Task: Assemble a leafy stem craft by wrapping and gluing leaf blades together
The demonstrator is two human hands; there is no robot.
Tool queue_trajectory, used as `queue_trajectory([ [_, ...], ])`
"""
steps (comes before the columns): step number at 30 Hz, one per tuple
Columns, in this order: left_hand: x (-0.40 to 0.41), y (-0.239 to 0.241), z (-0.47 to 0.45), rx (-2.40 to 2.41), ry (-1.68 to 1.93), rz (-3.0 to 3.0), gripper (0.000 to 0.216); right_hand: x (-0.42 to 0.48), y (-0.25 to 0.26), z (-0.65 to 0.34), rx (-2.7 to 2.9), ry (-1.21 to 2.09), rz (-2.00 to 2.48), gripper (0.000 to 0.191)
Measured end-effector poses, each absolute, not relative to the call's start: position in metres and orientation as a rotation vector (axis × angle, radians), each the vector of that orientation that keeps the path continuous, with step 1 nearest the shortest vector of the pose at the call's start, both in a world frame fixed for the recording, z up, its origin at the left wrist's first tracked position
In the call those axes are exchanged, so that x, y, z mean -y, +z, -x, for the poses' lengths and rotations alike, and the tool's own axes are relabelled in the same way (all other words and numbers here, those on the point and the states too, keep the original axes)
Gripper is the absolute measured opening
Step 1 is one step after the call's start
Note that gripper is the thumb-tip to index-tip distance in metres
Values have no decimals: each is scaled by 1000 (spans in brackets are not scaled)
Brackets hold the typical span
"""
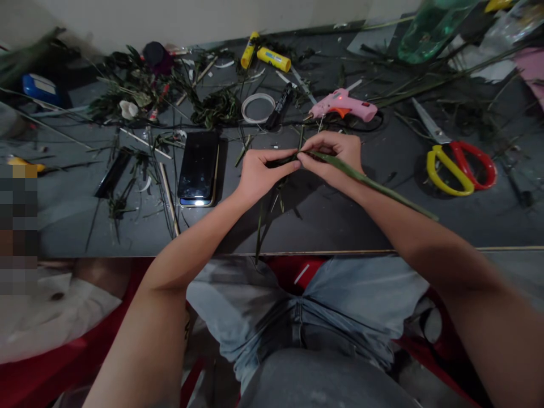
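Observation:
Both hands meet over the dark table, fingertips nearly touching. My left hand (266, 173) pinches green leaf strips between thumb and forefinger. From the right, my right hand (335, 156) pinches the same spot, and a long green leaf strip (374, 184) runs out of it across my right forearm. Thin green ends (260, 226) hang below the fingers towards the table edge. How the strips join is hidden by the fingertips. Just beyond my right hand lies a pink glue gun (344, 106) with a lit red light.
Red-and-yellow scissors (461, 167) lie open at the right. A phone (198, 167) rests left of my left hand. Farther back are a white wire coil (258, 107), yellow glue sticks (274, 58), a green bottle (429, 34) and scattered leaf scraps. A person sits at the left.

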State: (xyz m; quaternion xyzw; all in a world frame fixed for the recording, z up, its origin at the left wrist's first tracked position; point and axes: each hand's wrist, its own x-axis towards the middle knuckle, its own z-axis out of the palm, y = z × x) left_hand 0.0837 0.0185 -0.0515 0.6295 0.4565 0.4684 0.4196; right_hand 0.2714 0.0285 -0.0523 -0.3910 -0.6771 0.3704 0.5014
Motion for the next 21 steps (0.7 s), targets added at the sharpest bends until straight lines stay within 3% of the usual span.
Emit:
queue_trajectory([
  [7, -18, -51, -84, -1185, 1209, -1674, 20, -25, -44, -271, 1606, 913, 1100, 42],
  [11, -13, -52, -84, -1280, 1239, -1830, 20, -20, -41, -261, 1412, 1218, 1226, 51],
  [17, -12, -60, -84, -1411, 1298, -2116, 23, -15, -28, -251, 1015, 1628, 1286, 26],
  [21, -16, -66, -82, -1444, 1280, -2212, 23, -15, -23, -253, 935, 1664, 1347, 18],
])
